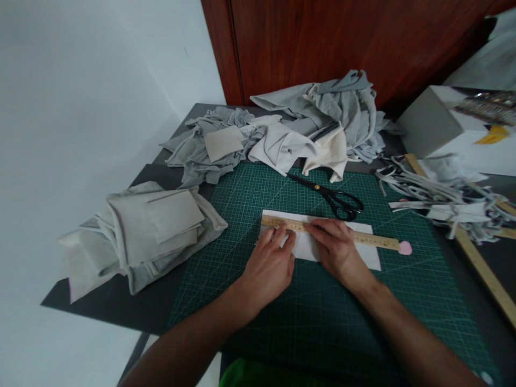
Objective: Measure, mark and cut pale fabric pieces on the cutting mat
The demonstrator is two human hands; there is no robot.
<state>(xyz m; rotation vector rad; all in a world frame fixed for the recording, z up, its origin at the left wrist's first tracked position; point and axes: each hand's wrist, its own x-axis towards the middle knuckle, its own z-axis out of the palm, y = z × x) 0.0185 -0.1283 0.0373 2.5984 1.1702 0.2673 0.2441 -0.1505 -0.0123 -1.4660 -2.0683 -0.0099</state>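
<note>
A strip of white fabric (367,256) lies on the green cutting mat (250,188), with a wooden ruler (377,241) laid lengthwise over it. My left hand (271,263) rests at the ruler's left part, fingers apart and bent, tips touching the ruler and fabric. Further right, my right hand (334,247) lies across the ruler with its fingers close together, gripping it near the middle; its thumb is partly hidden. A pink round piece (405,248) sits at the ruler's right end. Just beyond the fabric are black scissors (318,188), blades pointing left.
Folded grey fabric (133,226) with pale card pieces (175,215) lies at left. Heaps of grey cloth (346,107) line the back. On the right are fabric scraps (459,209), a long wooden stick (484,274) and a white box (435,118).
</note>
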